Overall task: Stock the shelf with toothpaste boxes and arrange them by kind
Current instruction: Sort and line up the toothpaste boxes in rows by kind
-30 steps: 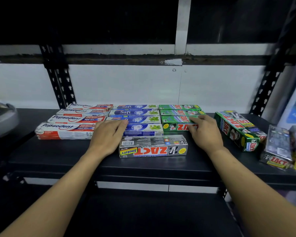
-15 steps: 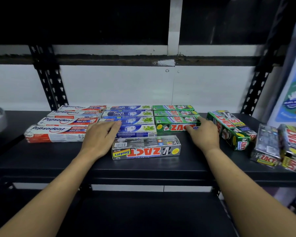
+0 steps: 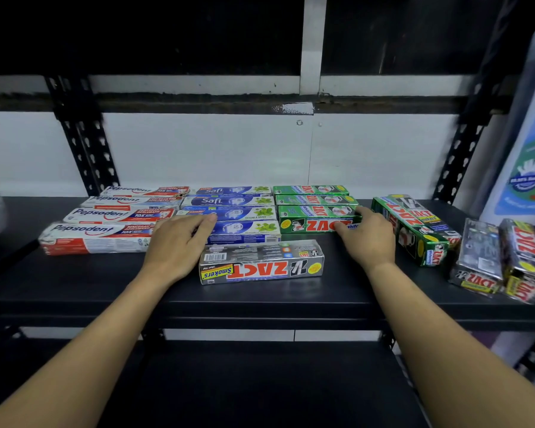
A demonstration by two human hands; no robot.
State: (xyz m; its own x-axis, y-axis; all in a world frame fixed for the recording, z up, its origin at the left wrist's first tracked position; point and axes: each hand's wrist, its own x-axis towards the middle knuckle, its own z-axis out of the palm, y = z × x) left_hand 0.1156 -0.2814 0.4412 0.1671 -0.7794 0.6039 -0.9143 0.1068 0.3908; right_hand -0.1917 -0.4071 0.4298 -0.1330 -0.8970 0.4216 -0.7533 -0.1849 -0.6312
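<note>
The flat metal shelf board [image 3: 74, 282] is black. Toward its left edge lie white cardboard Pepsodent boxes [image 3: 96, 239] with red bands and blue lettering. Beside them, blue-and-white cardboard Safi boxes [image 3: 244, 231] bear green leaf prints. The green cardboard Zact boxes [image 3: 315, 225] show red lettering and yellow roundels. At the front edge, a silver-grey cardboard Zact Smokers box [image 3: 261, 262] has red lettering, a yellow label and a black-and-white barcode.
</note>
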